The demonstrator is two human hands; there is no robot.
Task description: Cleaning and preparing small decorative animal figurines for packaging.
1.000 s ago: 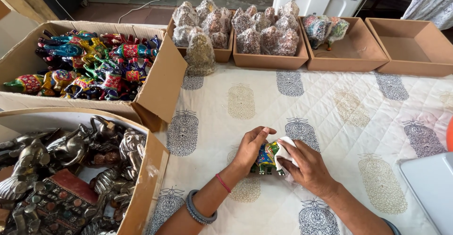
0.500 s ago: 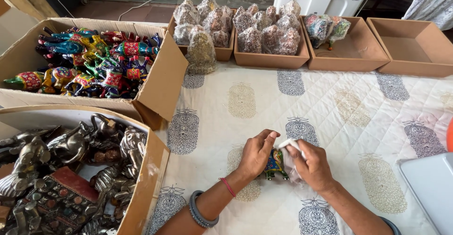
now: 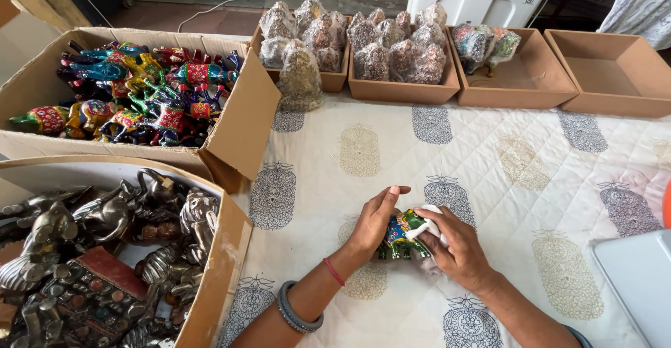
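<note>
**Hands wiping painted elephant w/ white cloth**

Left hand (image 3: 374, 223) cups the small green-and-blue painted elephant figurine (image 3: 400, 234) from its left side, fingers curled round it, steadying it upright on the quilted cream printed worktop cloth (image 3: 503, 173). Right hand (image 3: 458, 251) pinches a wad of white cloth (image 3: 428, 226) vs. the figurine's right flank, fingers closed on the wad. Figurine sits between both hands, near-centre of worktop. Step in hand looks like wiping/polishing. Next move prob. needs turning the piece to reach unwiped sides, grip kept firm. Cardboard box of coloured painted animals (image 3: 133, 89) far left; box of dull metal figurines (image 3: 105, 250) near left.
</note>
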